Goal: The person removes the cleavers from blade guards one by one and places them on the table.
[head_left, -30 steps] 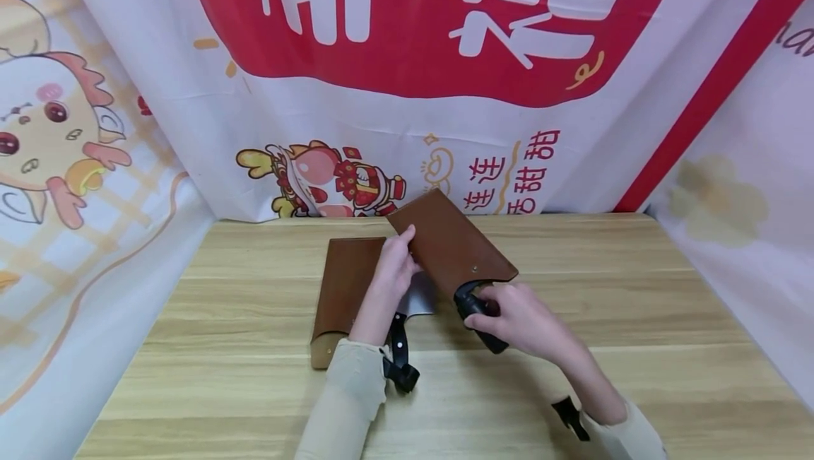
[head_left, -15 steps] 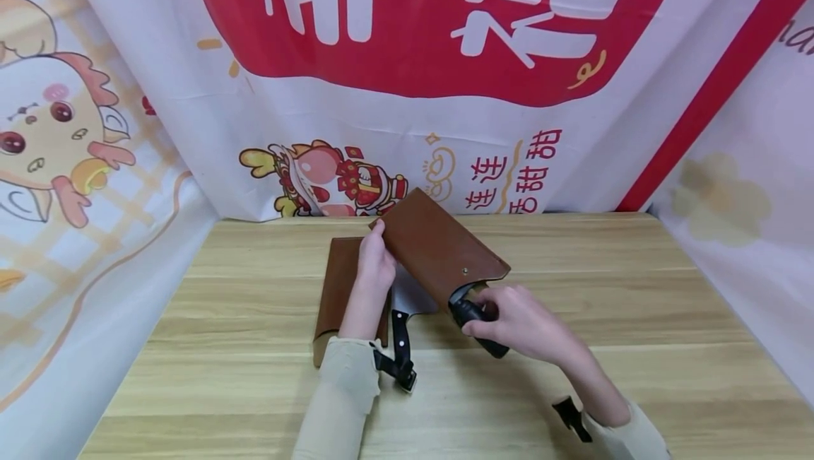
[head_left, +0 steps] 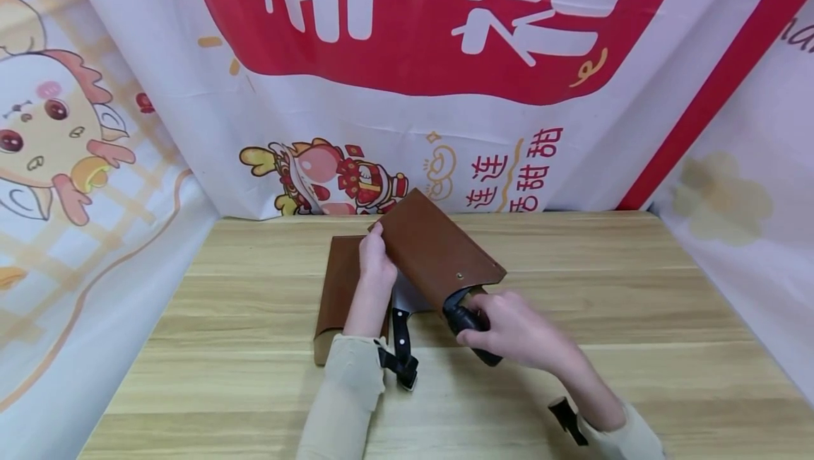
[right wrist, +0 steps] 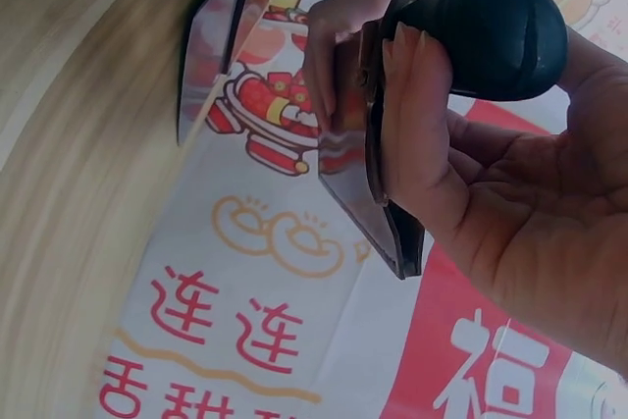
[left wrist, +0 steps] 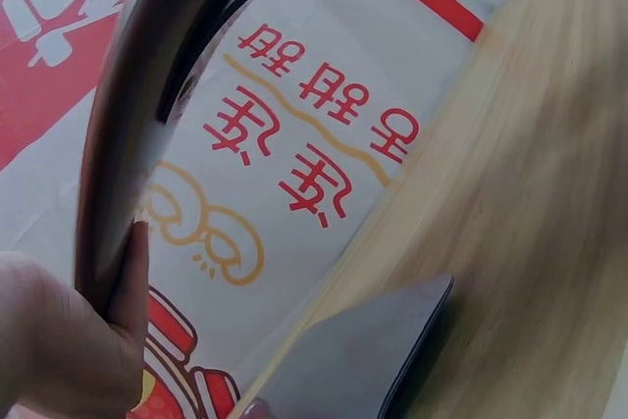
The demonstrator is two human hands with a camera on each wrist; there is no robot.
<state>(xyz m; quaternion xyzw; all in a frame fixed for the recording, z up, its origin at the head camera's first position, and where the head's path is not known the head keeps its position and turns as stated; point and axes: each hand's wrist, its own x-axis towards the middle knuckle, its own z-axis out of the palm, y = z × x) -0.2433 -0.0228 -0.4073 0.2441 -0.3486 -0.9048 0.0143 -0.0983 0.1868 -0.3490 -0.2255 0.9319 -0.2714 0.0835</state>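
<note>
A brown leather sheath (head_left: pixel 439 248) is tilted above the table. My left hand (head_left: pixel 376 262) grips its left edge near the far end, and the left wrist view shows the thumb along the sheath (left wrist: pixel 113 154). From the sheath's near mouth sticks a knife's black handle (head_left: pixel 464 320), held by my right hand (head_left: pixel 518 327); the blade is hidden inside. In the right wrist view, fingertips (right wrist: pixel 412 61) lie between the handle and the sheath's mouth. Below, a cleaver with a black riveted handle (head_left: pixel 401 333) lies on the table, its blade (left wrist: pixel 343 355) partly covered.
A second brown sheath (head_left: pixel 340 283) lies on the wooden table (head_left: pixel 604 262) at the left, partly behind my left arm. Black buckled straps (head_left: pixel 402 368) hang by both sleeves. A printed cloth (head_left: pixel 407 121) hangs behind the table and at both sides.
Both hands and the held sheath have shifted left over the second, the left hand most. More of the cleaver shows. My right hand has moved slightly down, still holding the handle.
</note>
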